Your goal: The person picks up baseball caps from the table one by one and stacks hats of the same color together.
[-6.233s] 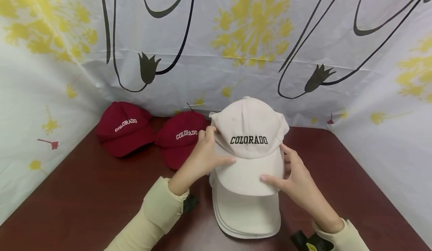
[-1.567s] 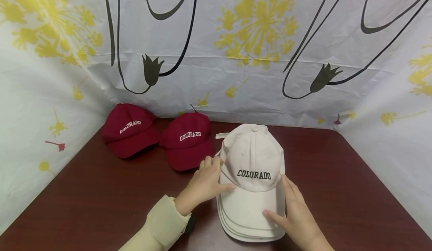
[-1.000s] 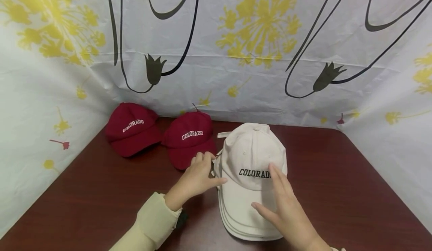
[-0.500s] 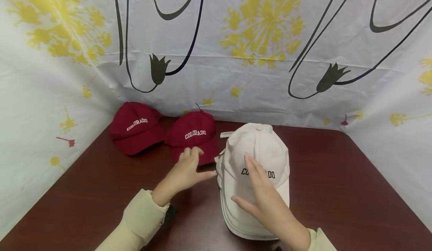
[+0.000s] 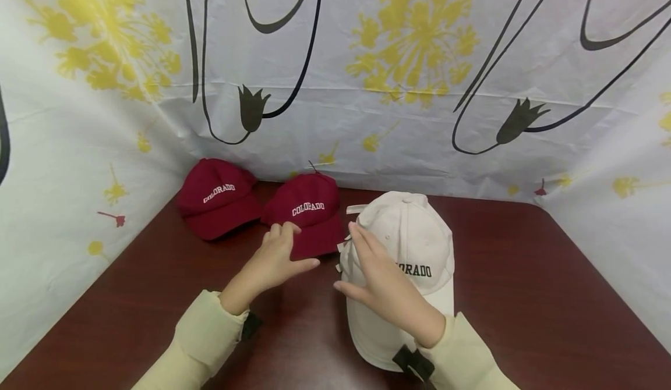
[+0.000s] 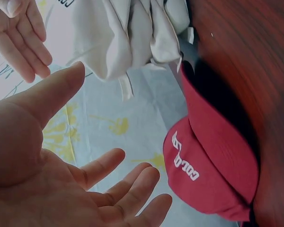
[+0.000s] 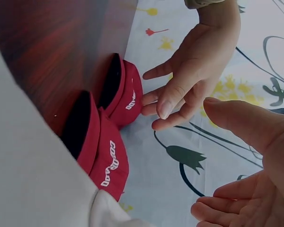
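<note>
My left hand (image 5: 269, 262) hovers in front of the nearer red baseball cap (image 5: 306, 204), fingers relaxed and holding nothing. My right hand (image 5: 388, 282) is held over the stack of white baseball caps (image 5: 424, 233), its fingers straight and covering part of the black COLORADO lettering. In the left wrist view, several white caps (image 6: 132, 38) show nested together, side by side with one red cap (image 6: 208, 165). Both red caps carry white COLORADO lettering; the other red cap (image 5: 217, 198) sits at the back left. The right wrist view shows my left hand (image 7: 194, 71) apart from the red caps.
All the caps stand on a dark red-brown wooden table (image 5: 524, 297). A white cloth backdrop (image 5: 335, 46) with yellow flowers and dark stems rises behind and on both sides. Black straps (image 5: 414, 364) are on the wrists below the cream sleeves (image 5: 209, 332).
Earlier both hands held the top white cap and lowered it onto the stack. They have since let go; the left hand moved left towards the red cap, the right hand left across the stack.
</note>
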